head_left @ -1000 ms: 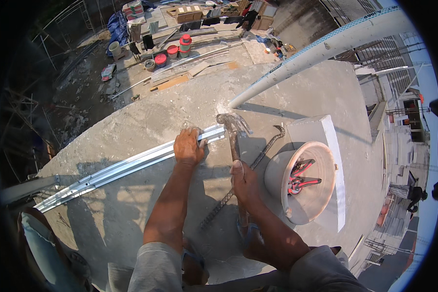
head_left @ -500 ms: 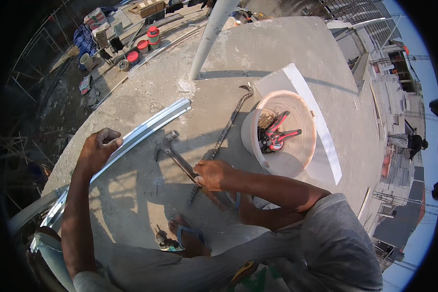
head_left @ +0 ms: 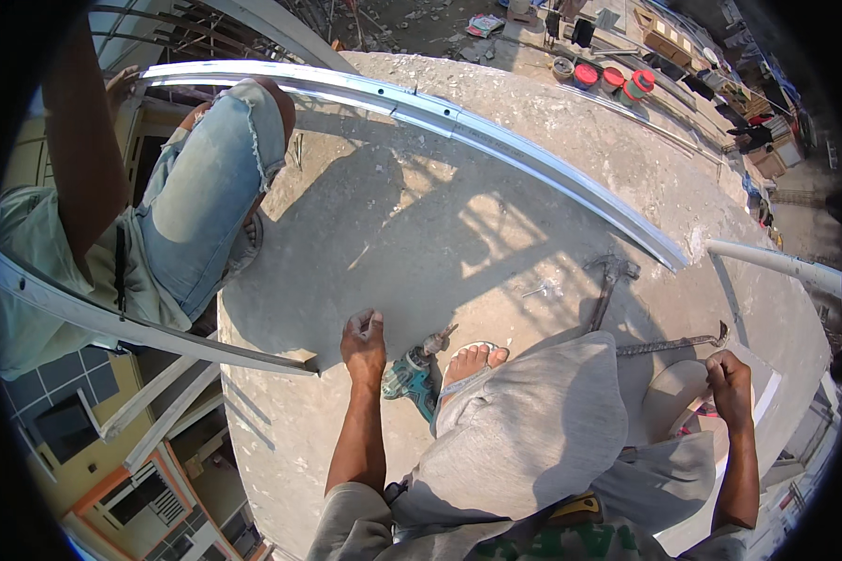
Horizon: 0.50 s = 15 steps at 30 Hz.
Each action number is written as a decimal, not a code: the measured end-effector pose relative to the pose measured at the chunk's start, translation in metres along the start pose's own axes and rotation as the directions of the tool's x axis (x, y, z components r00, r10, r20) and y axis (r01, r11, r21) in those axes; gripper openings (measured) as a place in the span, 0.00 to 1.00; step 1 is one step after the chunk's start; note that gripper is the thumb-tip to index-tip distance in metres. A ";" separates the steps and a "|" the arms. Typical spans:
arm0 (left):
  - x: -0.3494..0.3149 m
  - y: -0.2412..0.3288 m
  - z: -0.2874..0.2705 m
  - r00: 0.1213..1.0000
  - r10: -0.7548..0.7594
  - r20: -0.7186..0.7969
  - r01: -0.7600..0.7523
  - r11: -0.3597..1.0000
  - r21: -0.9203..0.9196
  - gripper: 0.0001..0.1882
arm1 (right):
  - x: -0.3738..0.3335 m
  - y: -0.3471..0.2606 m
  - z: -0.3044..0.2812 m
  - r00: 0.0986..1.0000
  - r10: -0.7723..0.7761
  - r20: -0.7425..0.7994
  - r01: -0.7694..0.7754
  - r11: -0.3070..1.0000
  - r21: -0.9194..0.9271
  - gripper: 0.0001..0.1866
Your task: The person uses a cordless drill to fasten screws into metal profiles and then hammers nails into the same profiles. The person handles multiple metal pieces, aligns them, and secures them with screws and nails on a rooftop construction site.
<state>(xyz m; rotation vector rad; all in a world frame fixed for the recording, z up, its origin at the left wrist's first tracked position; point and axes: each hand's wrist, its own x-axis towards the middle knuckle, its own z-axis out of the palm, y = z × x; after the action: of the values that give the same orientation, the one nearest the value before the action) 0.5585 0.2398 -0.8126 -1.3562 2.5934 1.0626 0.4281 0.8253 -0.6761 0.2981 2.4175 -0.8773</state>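
My left hand [head_left: 363, 344] is closed above the concrete, fingers curled together; whatever they pinch, if anything, is too small to make out. Just right of it lies a teal power drill [head_left: 408, 381], beside my sandalled foot [head_left: 473, 363]. My right hand [head_left: 730, 380] makes a fist over the pale bucket [head_left: 672, 391]; its contents, if any, are hidden. Red-handled pliers [head_left: 704, 411] show partly inside the bucket. A claw hammer [head_left: 612, 277] lies on the concrete, its handle end behind my knee. Close to my right hand is the bent end of a pry bar [head_left: 669, 346].
A long metal channel [head_left: 496, 140] crosses the far side of the slab [head_left: 346, 243]. At left, a co-worker in denim shorts [head_left: 213, 201] has a hand [head_left: 120, 86] at its end. Another metal length [head_left: 159, 329] runs in from the left. A pole [head_left: 776, 264] stands at right.
My view has swung left, bringing the co-worker into sight. My right hand has let go of the hammer and is now at the bucket. My left hand has moved from beside the channel to near the drill.
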 end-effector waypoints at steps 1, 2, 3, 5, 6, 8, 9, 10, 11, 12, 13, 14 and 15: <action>-0.010 -0.013 -0.003 1.000 -0.006 -0.003 0.006 0.997 0.072 0.25 | 0.016 -0.015 0.005 0.996 -0.079 0.046 0.083 0.993 -0.079 0.11; -0.023 -0.020 -0.003 0.997 0.038 0.061 -0.046 0.990 0.135 0.27 | 0.034 -0.032 0.008 0.983 -0.161 0.086 0.168 0.982 -0.086 0.10; -0.036 -0.022 0.001 0.987 0.078 0.142 -0.105 0.975 0.195 0.29 | 0.051 -0.052 0.012 0.962 -0.255 0.098 0.265 0.959 -0.100 0.10; -0.058 -0.019 0.008 0.944 0.106 0.312 -0.219 0.909 0.354 0.34 | 0.075 -0.089 0.018 0.904 -0.413 0.110 0.427 0.880 -0.207 0.08; -0.066 -0.015 0.016 0.915 0.089 0.393 -0.274 0.851 0.447 0.38 | 0.082 -0.104 0.022 0.891 -0.437 0.123 0.454 0.852 -0.262 0.08; -0.073 -0.006 0.030 0.910 0.111 0.400 -0.332 0.774 0.540 0.39 | 0.092 -0.122 0.028 0.838 -0.525 0.146 0.544 0.789 -0.286 0.10; -0.068 -0.002 0.032 0.918 0.084 0.388 -0.286 0.819 0.498 0.39 | 0.094 -0.124 0.029 0.823 -0.546 0.158 0.568 0.774 -0.280 0.10; -0.060 0.003 0.034 0.922 0.035 0.386 -0.225 0.859 0.459 0.38 | 0.091 -0.122 0.026 0.825 -0.538 0.173 0.564 0.766 -0.307 0.11; -0.056 0.009 0.036 0.912 0.064 0.406 -0.285 0.810 0.513 0.36 | 0.088 -0.116 0.023 0.829 -0.528 0.186 0.559 0.762 -0.327 0.11; -0.052 0.016 0.038 0.898 0.029 0.438 -0.308 0.753 0.582 0.35 | 0.083 -0.107 0.020 0.853 -0.500 0.152 0.522 0.806 -0.278 0.11; -0.047 0.023 0.034 0.871 -0.099 0.481 -0.207 0.814 0.542 0.31 | 0.073 -0.093 0.012 0.883 -0.456 0.110 0.468 0.850 -0.241 0.11; -0.041 0.033 0.034 0.844 -0.110 0.525 -0.209 0.834 0.511 0.30 | 0.058 -0.075 -0.002 0.915 -0.400 0.059 0.403 0.889 -0.217 0.11; -0.036 0.044 0.037 0.817 -0.093 0.569 -0.243 0.840 0.486 0.29 | 0.037 -0.055 -0.014 0.929 -0.356 -0.101 0.342 0.930 -0.136 0.11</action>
<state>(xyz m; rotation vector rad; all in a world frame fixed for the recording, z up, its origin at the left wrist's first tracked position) 0.5380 0.3043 -0.8046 -0.6575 2.2262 0.5355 0.3707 0.7934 -0.6596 -0.1340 2.6743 -0.8836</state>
